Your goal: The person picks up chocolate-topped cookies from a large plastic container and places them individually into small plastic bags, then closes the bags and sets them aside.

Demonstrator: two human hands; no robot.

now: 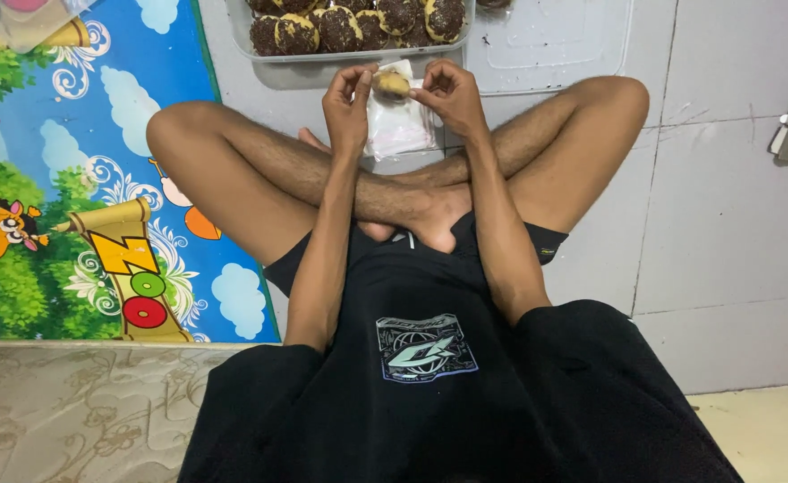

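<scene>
Small round cookie [391, 85] held between both hands, above a clear plastic wrapper [397, 125]. Left hand [347, 107] and right hand [452, 94] each pinch wrapper's top edge beside cookie. Judged step: bagging one pc. Next move needs mouth kept open, cookie eased in. Tray of choc-topped cookies [349, 27] just beyond hands; clear lid [550, 45] to right.

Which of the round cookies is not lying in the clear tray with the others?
The pale cookie pinched between the left hand and right hand, above a small plastic bag. The dark chocolate-topped cookies sit in the clear tray.
</scene>
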